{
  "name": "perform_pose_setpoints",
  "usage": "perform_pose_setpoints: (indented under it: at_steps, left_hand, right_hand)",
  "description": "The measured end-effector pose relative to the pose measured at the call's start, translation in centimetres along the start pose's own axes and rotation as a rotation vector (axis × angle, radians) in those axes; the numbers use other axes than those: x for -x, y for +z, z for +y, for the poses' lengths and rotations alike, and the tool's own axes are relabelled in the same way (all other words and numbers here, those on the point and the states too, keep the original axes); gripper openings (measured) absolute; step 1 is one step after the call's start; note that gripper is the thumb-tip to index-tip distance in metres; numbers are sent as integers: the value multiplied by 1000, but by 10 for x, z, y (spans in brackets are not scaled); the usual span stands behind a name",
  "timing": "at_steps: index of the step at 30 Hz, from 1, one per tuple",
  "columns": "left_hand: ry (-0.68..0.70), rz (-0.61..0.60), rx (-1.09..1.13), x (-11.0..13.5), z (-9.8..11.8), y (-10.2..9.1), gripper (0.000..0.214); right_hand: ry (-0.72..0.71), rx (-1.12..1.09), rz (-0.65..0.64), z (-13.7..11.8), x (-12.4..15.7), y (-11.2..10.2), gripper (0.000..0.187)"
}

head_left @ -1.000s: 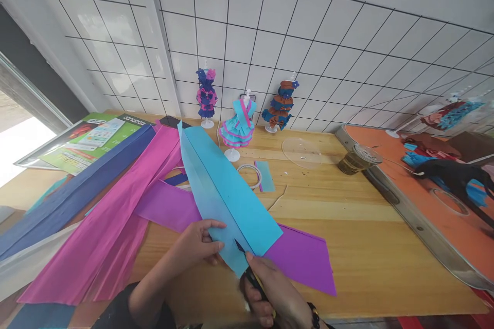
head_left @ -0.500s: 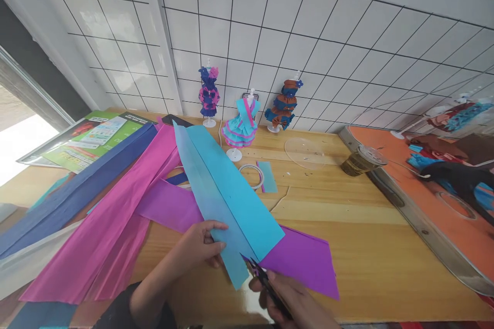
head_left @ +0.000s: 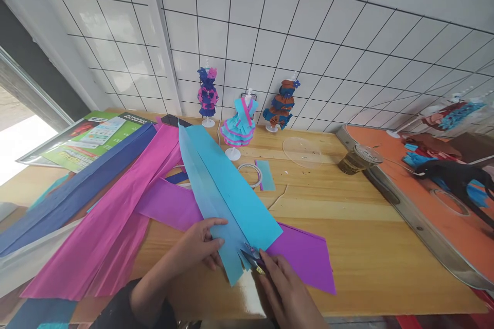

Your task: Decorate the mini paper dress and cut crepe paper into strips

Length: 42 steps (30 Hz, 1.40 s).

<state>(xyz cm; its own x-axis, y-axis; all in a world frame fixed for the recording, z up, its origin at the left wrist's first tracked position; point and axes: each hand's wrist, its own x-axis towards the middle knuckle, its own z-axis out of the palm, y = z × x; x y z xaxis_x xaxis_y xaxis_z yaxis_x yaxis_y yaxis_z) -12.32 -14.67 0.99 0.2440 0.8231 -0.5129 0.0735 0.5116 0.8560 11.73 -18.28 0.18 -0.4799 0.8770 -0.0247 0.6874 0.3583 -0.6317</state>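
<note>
A long light blue strip of crepe-like paper (head_left: 231, 180), folded lengthwise, slants across the table toward me. My left hand (head_left: 204, 243) pinches its left edge near the close end, thumb on top and other fingers partly hidden underneath. My right hand (head_left: 283, 285) grips dark scissors (head_left: 252, 258), whose blades lie at the strip's near end, beside small cuts in its edge. Most of the scissors' handle is hidden by the fingers. Beneath the blue strip lies purple paper (head_left: 304, 257), showing on both sides of it.
Pink paper (head_left: 116, 216) and dark blue paper (head_left: 81, 190) spread to the left. Three small dress stands, one with a blue and pink dress (head_left: 239, 123), line the wall. A tape roll (head_left: 250, 176), a lidded cup (head_left: 358, 159) and an orange board (head_left: 417, 185) are farther back and right.
My right hand has moved up and forward, and the scissors have shifted farther onto the blue strip's near end. Small slits now show there. My left hand stays nearly in place.
</note>
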Motion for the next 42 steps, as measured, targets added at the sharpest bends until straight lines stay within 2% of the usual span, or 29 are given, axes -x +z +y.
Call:
perform_pose_setpoints:
  at_steps: [6,9,13,17,19,22,24,27,30,37,42]
  left_hand:
    - [0,-9,-7,-1,-2,-1,68]
    - [-5,-28,-12,-1,-3,-1,66]
    - [-3,-36,-7,-1,-3,-2,66]
    - [6,-45,3,-2,-5,-3,65]
    - [10,-43,6,-2,-5,-3,63]
    - [2,-31,3,-2,-3,-2,63]
    - [-10,-28,-2,-2,-2,-1,65]
    - [-13,-33,-9,-2,-2,-1,68]
    - [-15,-35,-23,-1,-3,-2,70]
    - [-16,-42,-14,1,-3,-2,70]
    - [-15,-48,16,0,-3,-1,70]
  right_hand:
    - [-207,384,113,-1,2,8,37]
    - [-291,498,222,-3,1,12,34]
    - [-393,531,346,-6,-2,17,33]
    - [-350,433,347,-3,-1,21,34]
    - [-283,303,309,1,2,20,36]
    - [-96,-44,185,2,6,11,38]
    - [103,-356,50,-3,6,3,38]
    - [470,-803,-202,-12,3,-2,52]
    - [703,-1016,-354,-16,-1,-2,59]
    - [882,-1266,-401,-18,-8,-11,47]
    - [929,-1242,-471,-22,-11,-14,47]
